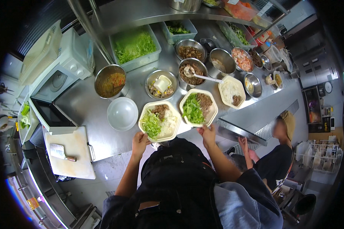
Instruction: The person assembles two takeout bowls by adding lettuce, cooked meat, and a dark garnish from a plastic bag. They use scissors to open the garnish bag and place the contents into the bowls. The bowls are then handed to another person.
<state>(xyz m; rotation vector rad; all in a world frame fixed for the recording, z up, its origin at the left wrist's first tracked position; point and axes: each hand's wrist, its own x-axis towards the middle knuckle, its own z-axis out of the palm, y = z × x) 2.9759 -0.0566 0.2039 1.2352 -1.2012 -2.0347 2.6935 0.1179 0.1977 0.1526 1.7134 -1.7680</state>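
Observation:
My left hand [140, 142] pinches the near left rim of a hexagonal takeout bowl [174, 132] with shredded lettuce, cooked meat and white rice. The fingers of my right hand [207, 134] are at the near rim of a second hexagonal bowl [213, 116], which holds chopped greens and minced meat. A third hexagonal bowl [225, 88] of rice with a little meat stands to its right. Behind them, a slotted spoon [202, 76] lies across a metal bowl of minced meat [186, 80]. A metal bowl of corn mixture [153, 94] has a small white container in it.
An empty white bowl [122, 114] and a metal pot of sauce [99, 88] stand left. A cleaver [57, 151] lies on a cutting board [77, 166] near an open microwave [43, 83]. A lettuce tub [142, 63] is behind. A person [278, 154] sits right, holding an open counter door [240, 130].

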